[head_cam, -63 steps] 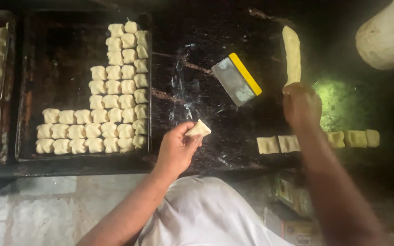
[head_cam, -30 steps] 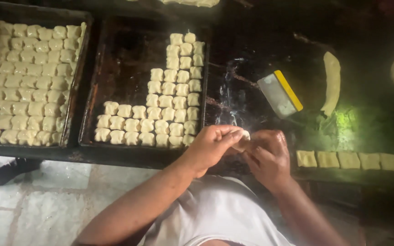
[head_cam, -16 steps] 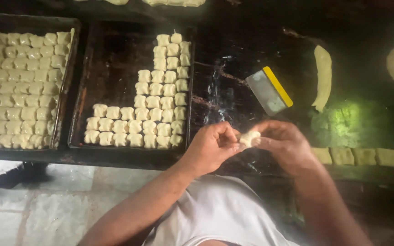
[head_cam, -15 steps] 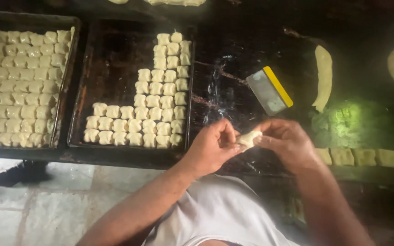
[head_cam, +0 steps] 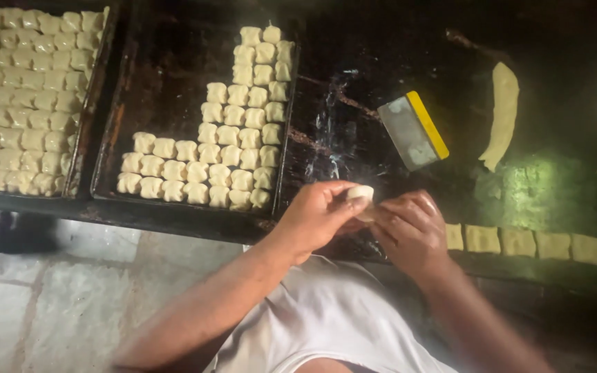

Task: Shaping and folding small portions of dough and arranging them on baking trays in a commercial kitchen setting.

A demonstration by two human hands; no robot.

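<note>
**Dough piece being pinched between both hands over the dark worktop**

Dark, flour-streaked worktop [head_cam: 354, 138] is lying beneath the work, and from the grip outward the scene is being laid out as follows. A small pale dough piece [head_cam: 362, 193] is being held in the air just above the near edge of the worktop, gripped by the fingertips of the left hand [head_cam: 319, 217] and met from the other side by the right hand [head_cam: 412, 231], whose fingers are closing on its lower part. Both hands are being kept pressed together around it.

Judging by the shaped pieces, the edges are probably best gathered evenly, with light pressure, so that the dough is not being torn or squashed flat.

Just to the right, a row of flat cut squares [head_cam: 519, 242] is lying along the front edge. Farther back, a yellow-edged scraper [head_cam: 412, 130] and a long dough strip [head_cam: 500, 114] are resting apart. To the left, a half-filled baking tray [head_cam: 153, 97] is being lined with shaped pieces [head_cam: 233, 135], beside a full tray [head_cam: 95, 103].
</note>
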